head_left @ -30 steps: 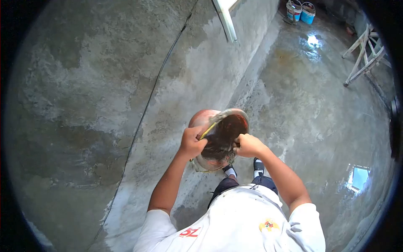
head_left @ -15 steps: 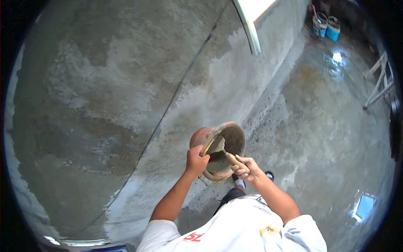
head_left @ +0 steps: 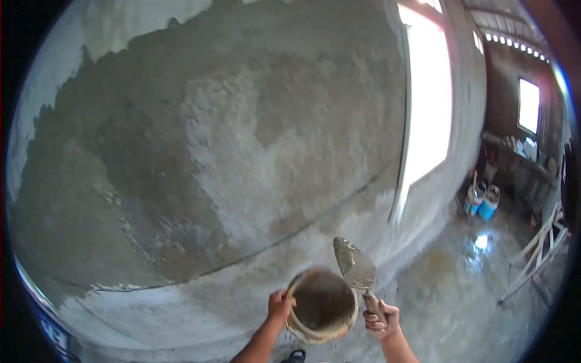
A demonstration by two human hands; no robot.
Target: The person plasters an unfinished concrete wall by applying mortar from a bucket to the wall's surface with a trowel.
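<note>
My left hand grips the rim of a round, mortar-stained bucket, thumb over the edge. The bucket's mouth faces me, and its inside is coated grey. In my right hand is a trowel, held by its handle with the blade pointing up and away. Wet grey mortar lies on the blade, which is just past the bucket's right rim. Ahead stands a plastered wall with darker wet patches and a dark line running across its lower part.
A bright window opening is in the wall at right. Two blue-and-white buckets stand in the far right corner. A pale trestle frame is by the right edge, over a wet, shiny floor.
The trowel has come up out of the bucket with mortar on its blade and moved to the right. My view has tilted up, showing more wall and the window.
</note>
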